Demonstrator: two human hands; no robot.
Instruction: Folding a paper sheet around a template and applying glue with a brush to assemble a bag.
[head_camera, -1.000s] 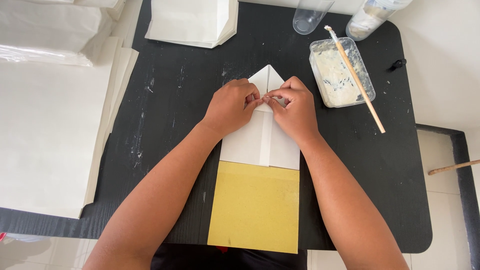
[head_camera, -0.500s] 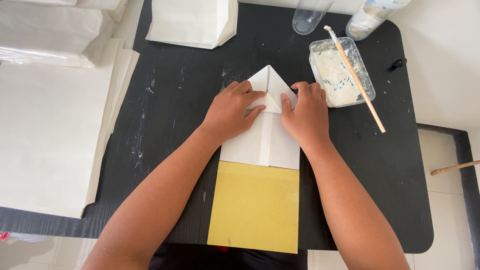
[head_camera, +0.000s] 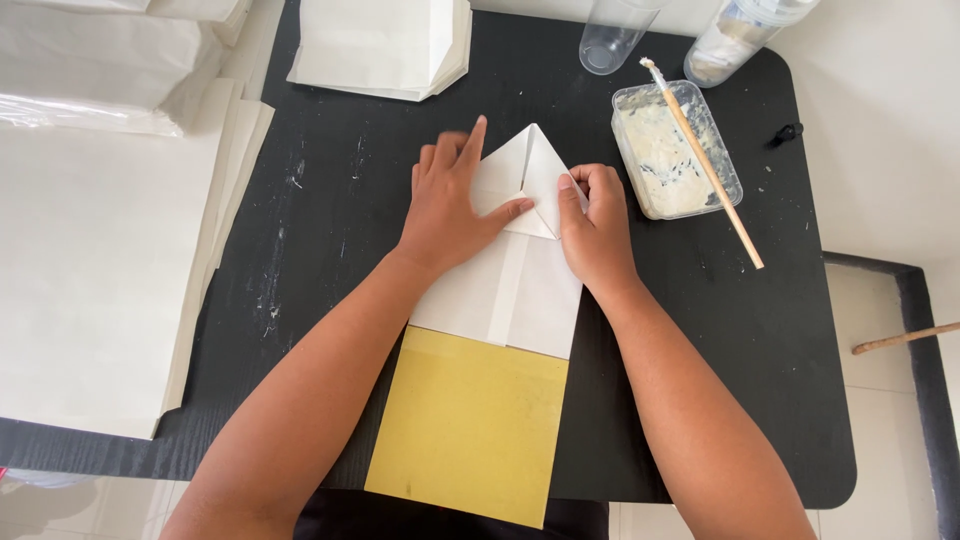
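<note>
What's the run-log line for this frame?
left hand: flat on folded white paper | right hand: pressing its right flap | paper: pointed top, on yellow sheet | paste tub with brush: right, apart

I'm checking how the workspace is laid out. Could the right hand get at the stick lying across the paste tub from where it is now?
Probably yes. The right hand presses the folded white paper just beside the paste tub, and the stick lies on top, uncovered, with bare black table between.

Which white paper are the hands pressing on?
The folded white paper with the pointed top, in the middle of the black table. The left hand and right hand lie on it; other papers lie untouched.
</note>
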